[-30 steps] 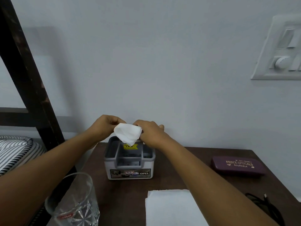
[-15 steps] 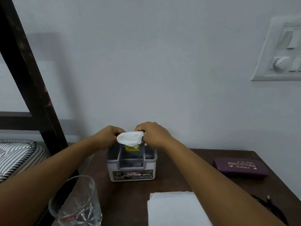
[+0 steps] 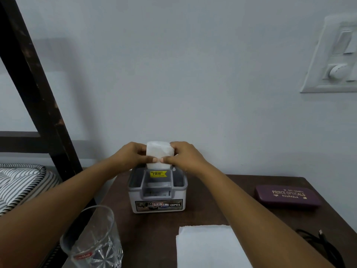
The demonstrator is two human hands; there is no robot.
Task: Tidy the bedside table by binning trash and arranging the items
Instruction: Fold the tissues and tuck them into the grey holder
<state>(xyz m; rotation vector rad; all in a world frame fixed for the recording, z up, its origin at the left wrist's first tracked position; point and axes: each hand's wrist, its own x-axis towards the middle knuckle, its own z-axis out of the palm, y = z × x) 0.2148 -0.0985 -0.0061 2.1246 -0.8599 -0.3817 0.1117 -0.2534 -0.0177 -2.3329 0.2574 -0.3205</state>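
Note:
A folded white tissue (image 3: 158, 151) stands upright in the back slot of a grey plastic organiser box (image 3: 157, 192) with an "OPEL" label, at the rear of the dark wooden bedside table (image 3: 222, 192). My left hand (image 3: 131, 155) pinches the tissue's left edge and my right hand (image 3: 183, 155) pinches its right edge, thumbs meeting in front. The tissue's lower part is hidden inside the box.
A clear glass tumbler (image 3: 92, 238) stands at the front left. A flat white napkin (image 3: 210, 246) lies at the front centre. A maroon spectacle case (image 3: 287, 196) and a black cable (image 3: 320, 242) are on the right. A striped mattress (image 3: 21, 182) and dark bed frame (image 3: 34, 89) are on the left.
The tissue was loosely held above the box; both hands have folded it tighter and brought it down upright into the box's back slot.

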